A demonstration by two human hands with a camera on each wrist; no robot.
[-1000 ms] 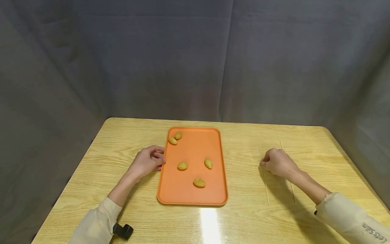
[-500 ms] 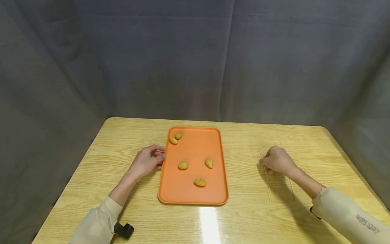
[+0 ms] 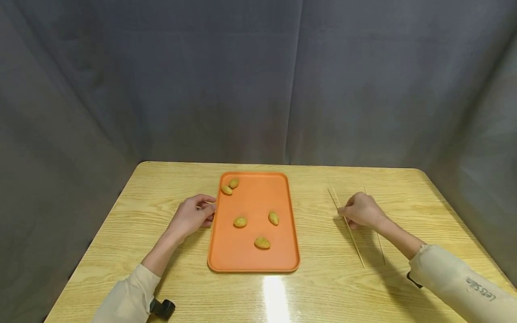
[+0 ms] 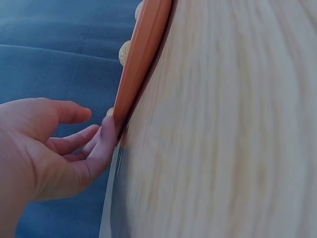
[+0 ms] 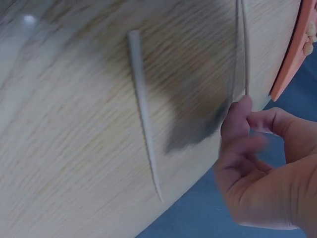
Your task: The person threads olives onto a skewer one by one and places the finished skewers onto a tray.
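Note:
My left hand [image 3: 190, 216] lies at the left side of an orange tray [image 3: 254, 197], its fingers loosely bent. In the left wrist view a fingertip touches the tray's outer wall [image 4: 138, 64], and the thumb stands apart. Over the table's right part, my right hand [image 3: 365, 211] pinches a thin, pale chopstick [image 3: 356, 246] between thumb and forefinger. It appears slightly raised, with its shadow alongside. To its right a second chopstick [image 5: 143, 109] lies on the table, thicker at one end; the right forearm crosses above part of it in the head view.
Several brown, rough oval pieces [image 3: 240, 222] like nuts lie in the tray, two of them close together at its far left corner. A wooden table [image 3: 315, 287] bears everything. Grey cloth [image 3: 242, 89] hangs behind the table and at both sides.
The right hand has shifted slightly left with the chopstick, whose far end has swung left and lifted away from its shadow. The left hand stays by the tray. The head view has tilted slightly.

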